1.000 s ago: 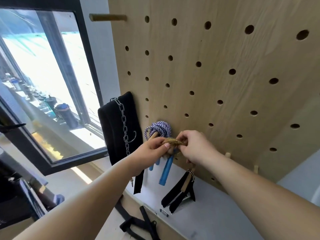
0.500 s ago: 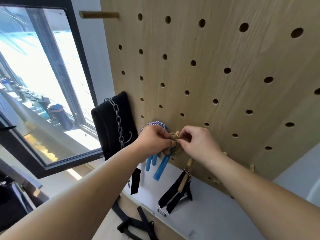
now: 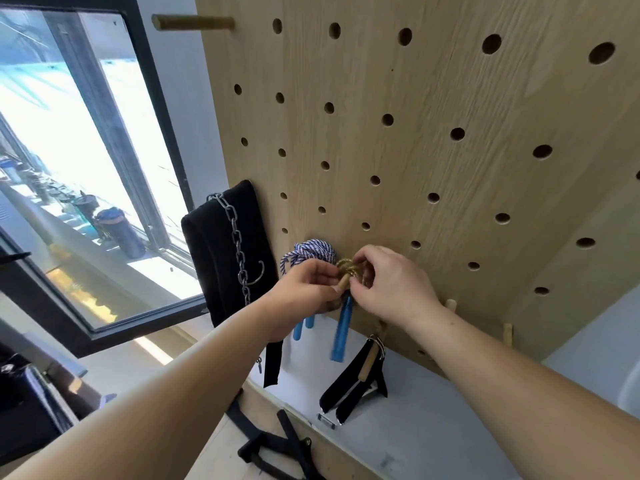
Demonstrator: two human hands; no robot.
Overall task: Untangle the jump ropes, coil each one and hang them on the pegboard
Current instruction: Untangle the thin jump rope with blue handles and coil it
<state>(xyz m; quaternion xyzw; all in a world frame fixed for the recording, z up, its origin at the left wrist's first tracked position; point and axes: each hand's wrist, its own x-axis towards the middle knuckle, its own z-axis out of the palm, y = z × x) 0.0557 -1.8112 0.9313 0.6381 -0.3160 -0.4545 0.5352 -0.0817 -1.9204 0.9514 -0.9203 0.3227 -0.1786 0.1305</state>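
A wooden pegboard (image 3: 433,133) fills the wall ahead. A coiled blue-and-white jump rope (image 3: 310,252) hangs low on it, its blue handles (image 3: 341,332) dangling below. Just to its right a small coil of yellow-brown rope (image 3: 348,266) sits over a short wooden peg (image 3: 343,284). My left hand (image 3: 304,294) pinches this coil from the left and my right hand (image 3: 391,282) pinches it from the right, both close against the board. The rest of the yellow-brown rope is hidden behind my hands.
A black padded belt (image 3: 221,251) with a steel chain (image 3: 239,251) hangs left of the ropes. Black strap handles (image 3: 356,379) hang below my right hand, more straps (image 3: 273,448) lie lower down. A long peg (image 3: 192,22) sticks out top left. A window (image 3: 69,150) is left.
Both hands have stayed on the yellow-brown coil and shifted it slightly against the board; it now sits looped over the peg tip, and more of the blue-and-white coil shows above my left hand.
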